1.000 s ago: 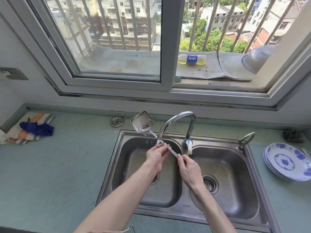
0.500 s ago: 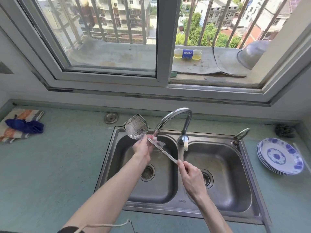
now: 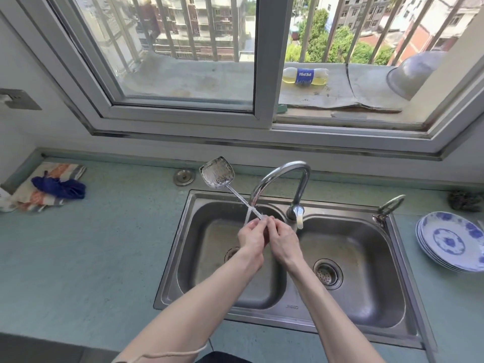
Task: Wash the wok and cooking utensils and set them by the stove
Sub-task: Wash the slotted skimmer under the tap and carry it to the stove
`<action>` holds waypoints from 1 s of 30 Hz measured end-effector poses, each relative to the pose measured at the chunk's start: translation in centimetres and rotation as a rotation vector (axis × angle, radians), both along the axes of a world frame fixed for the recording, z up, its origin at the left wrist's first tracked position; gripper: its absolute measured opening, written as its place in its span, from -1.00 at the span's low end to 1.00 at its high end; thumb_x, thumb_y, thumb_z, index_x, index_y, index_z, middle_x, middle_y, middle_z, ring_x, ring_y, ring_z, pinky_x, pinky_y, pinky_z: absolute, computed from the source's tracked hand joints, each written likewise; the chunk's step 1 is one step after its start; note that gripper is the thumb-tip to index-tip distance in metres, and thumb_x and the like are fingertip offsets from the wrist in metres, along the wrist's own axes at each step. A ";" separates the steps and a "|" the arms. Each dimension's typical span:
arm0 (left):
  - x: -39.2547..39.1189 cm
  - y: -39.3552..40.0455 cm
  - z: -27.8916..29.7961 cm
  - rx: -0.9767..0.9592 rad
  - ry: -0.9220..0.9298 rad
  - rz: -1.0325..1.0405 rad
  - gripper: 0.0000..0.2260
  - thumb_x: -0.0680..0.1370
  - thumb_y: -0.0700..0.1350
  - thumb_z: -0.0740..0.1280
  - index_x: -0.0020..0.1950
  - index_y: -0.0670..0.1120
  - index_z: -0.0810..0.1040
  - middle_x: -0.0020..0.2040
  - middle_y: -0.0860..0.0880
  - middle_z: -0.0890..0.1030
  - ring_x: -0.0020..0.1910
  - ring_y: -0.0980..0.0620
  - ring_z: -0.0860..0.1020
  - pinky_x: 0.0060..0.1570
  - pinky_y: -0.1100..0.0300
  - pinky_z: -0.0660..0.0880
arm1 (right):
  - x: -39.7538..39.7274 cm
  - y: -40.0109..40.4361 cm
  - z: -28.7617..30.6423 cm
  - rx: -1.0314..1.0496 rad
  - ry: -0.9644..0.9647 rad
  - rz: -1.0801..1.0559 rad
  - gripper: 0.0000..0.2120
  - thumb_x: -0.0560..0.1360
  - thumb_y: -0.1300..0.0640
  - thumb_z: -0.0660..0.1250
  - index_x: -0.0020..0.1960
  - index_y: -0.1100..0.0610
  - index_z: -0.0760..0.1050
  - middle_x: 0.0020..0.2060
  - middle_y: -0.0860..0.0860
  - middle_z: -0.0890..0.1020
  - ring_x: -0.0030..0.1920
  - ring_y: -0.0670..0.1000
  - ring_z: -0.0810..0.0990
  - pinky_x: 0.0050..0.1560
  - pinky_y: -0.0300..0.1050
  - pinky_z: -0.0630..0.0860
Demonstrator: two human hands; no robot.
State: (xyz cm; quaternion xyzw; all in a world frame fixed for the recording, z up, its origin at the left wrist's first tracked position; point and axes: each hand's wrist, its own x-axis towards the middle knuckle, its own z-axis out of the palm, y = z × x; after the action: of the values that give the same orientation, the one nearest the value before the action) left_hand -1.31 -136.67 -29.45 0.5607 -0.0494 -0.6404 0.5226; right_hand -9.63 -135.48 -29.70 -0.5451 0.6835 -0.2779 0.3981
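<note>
Over the steel double sink (image 3: 408, 305), both hands' fingers (image 3: 252, 226) clasp the shiny metal spatula (image 3: 216, 172) by its thin handle.

both hands (image 3: 267, 238) gripping spatula (image 3: 217, 172), seemingly rinsing

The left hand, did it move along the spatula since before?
Yes. The left hand slid down the spatula, away from its blade, toward the right hand.
</note>
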 end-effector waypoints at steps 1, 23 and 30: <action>0.3 -0.2 -0.1 0.000 -0.005 -0.002 -0.96 0.55 -0.29 0.44 -0.01 -0.23 0.65 -0.18 -0.10 0.72 -0.28 0.06 0.69 -0.24 0.25 0.63 | 0.2 -0.3 0.0 -0.003 -0.014 0.010 -0.66 0.71 -0.09 0.15 0.17 0.02 0.66 0.00 0.00 0.75 0.05 0.02 0.67 0.11 -0.04 0.52; 2.1 -2.3 -1.1 0.061 0.015 -0.025 -0.77 0.56 -0.28 0.42 0.18 -0.36 0.61 -0.18 -0.14 0.72 -0.30 0.02 0.70 -0.38 0.19 0.59 | -2.5 3.8 2.6 0.076 0.037 0.048 -0.61 0.70 -0.06 0.16 -0.23 0.06 0.48 -0.37 -0.01 0.54 -0.30 -0.04 0.47 -0.17 -0.05 0.37; 1.7 -2.6 -1.3 0.140 0.178 0.054 -0.87 0.60 -0.27 0.38 0.13 -0.27 0.59 -0.18 -0.16 0.72 -0.33 0.00 0.71 -0.42 0.21 0.60 | -4.5 6.5 6.5 0.047 -0.023 -0.018 -0.63 0.64 -0.05 0.22 -0.28 0.09 0.48 -0.36 0.06 0.55 -0.35 -0.08 0.42 -0.20 -0.01 0.41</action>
State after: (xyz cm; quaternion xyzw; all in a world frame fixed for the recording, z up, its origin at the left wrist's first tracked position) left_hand 0.37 -139.32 -30.73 0.5378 0.0572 -0.6753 0.5015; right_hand -14.13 -128.98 -23.24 -0.5261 0.6901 -0.2718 0.4159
